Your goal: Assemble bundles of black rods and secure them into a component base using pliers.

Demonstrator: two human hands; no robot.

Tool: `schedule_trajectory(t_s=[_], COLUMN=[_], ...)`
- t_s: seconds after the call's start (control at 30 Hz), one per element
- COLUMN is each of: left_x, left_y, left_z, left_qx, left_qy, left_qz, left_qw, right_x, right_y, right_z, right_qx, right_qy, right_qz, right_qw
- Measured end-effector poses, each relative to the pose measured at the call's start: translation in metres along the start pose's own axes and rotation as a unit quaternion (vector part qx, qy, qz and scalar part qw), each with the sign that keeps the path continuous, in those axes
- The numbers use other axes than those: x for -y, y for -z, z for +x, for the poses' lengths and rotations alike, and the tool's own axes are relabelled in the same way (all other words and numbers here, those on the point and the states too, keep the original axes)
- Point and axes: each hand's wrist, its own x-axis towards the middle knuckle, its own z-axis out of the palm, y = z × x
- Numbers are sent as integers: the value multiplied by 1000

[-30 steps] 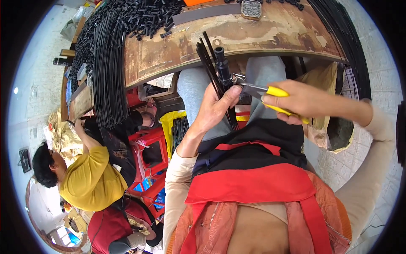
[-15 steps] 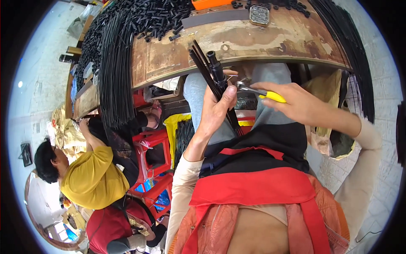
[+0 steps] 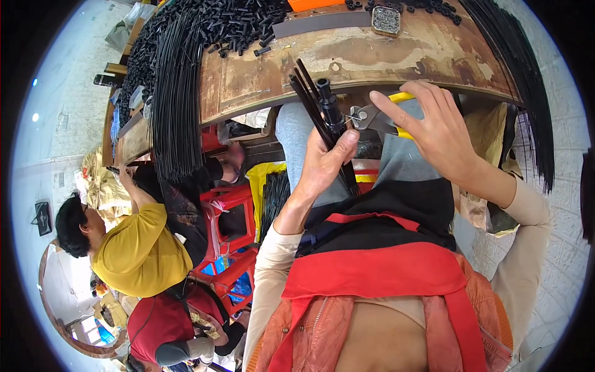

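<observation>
My left hand (image 3: pixel 327 162) is closed around a bundle of thin black rods (image 3: pixel 305 93) and a thicker black tube fitting (image 3: pixel 332 110), held tilted over my lap. In my right hand (image 3: pixel 435 129) are yellow-handled pliers (image 3: pixel 403 97), their handles spread apart. The pliers' metal jaws (image 3: pixel 364 115) reach to the side of the black fitting, where a short piece of thin wire shows. Whether the jaws touch the wire, I cannot tell.
A worn wooden table (image 3: pixel 372 65) lies ahead, carrying a heap of short black tubes (image 3: pixel 238 26), long black rods (image 3: pixel 173 93) and a small tray of metal bits (image 3: pixel 386 21). A co-worker in yellow (image 3: pixel 139 254) sits at left near red stools (image 3: pixel 232 214).
My right hand has turned upward and the pliers' handles have spread apart. The jaws have moved closer to the fitting in my left hand, which has shifted slightly right.
</observation>
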Motion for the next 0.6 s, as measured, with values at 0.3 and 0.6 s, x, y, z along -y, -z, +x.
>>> schedule_trajectory(t_s=[0.3,0.6], left_x=[0,1], left_y=[-2,5], left_z=[1,-6], left_qx=[-22,53], left_qy=[-3,39], left_qz=[11,-41], left_qw=[1000,997], right_x=[-13,-6], right_y=[11,31], right_z=[3,13], right_qx=[40,471], right_qy=[54,-342], right_qz=[-23,675], right_qw=[997,453])
